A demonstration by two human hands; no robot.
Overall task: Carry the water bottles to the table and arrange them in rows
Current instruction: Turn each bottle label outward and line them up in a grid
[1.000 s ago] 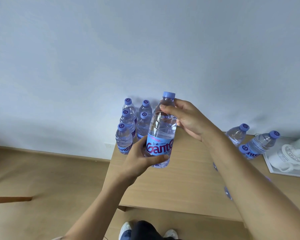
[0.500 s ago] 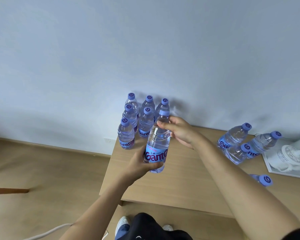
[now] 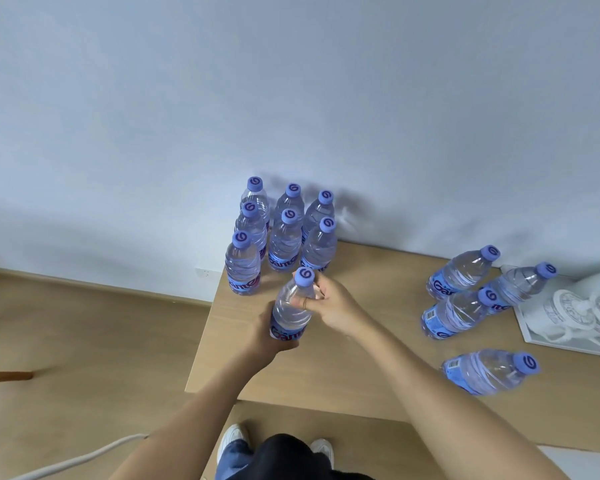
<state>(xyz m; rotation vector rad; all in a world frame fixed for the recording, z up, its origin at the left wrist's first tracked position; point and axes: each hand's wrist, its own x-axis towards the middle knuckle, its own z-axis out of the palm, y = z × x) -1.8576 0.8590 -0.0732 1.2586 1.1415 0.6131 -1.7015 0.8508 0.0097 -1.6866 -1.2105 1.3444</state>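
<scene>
Both hands grip one clear plastic water bottle with a purple cap (image 3: 291, 308) over the light wooden worktop (image 3: 343, 368): left hand (image 3: 269, 336) wraps its base, right hand (image 3: 329, 303) pinches its neck.

Clear purple-capped bottle (image 3: 290, 311) stands beside seven ranked bottles (image 3: 284, 242) on table (image 3: 343, 368).

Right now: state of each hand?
Left hand: grips the bottle low, at its label.
Right hand: holds the same bottle near its neck.

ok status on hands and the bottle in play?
Left hand grips held bottle low, right hand pinches its neck. Seven bottles in rows; four loose bottles at right. Third-row slot unobstructed.
</scene>
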